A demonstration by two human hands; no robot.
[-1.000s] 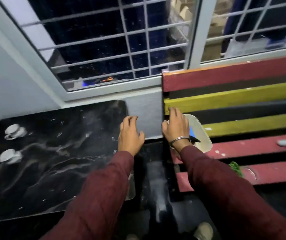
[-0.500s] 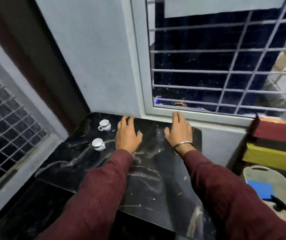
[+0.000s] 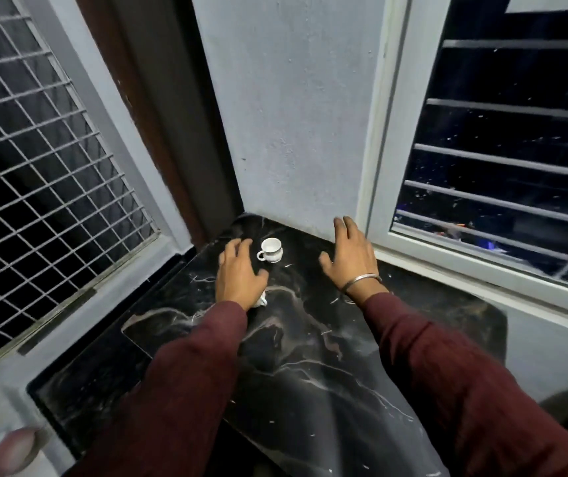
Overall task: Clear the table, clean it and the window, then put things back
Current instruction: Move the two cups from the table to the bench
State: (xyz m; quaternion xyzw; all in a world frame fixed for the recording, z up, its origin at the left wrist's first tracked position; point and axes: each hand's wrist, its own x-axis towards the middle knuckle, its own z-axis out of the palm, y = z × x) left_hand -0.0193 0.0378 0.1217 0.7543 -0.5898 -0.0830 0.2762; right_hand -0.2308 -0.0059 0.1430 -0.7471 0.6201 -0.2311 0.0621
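A black marble table (image 3: 310,356) fills the corner under the barred window (image 3: 502,160). A small white cup (image 3: 270,249) stands upright near the back corner. My left hand (image 3: 238,273) is spread palm down just left of that cup, fingers loosely extended. A second white cup (image 3: 262,300) peeks out from under the heel of that hand, mostly hidden. My right hand (image 3: 351,259) hovers palm down with straight fingers to the right of the cup, close to the wall and window frame, holding nothing.
A grey wall (image 3: 293,115) stands behind the table. A mesh grille (image 3: 45,166) sits at the left beyond a brown door frame (image 3: 145,115). White specks lie scattered on the marble and the window glass.
The view swung left from the coloured bench to the table corner. Both hands moved leftward across the marble toward the two cups, and my left hand now covers the nearer cup.
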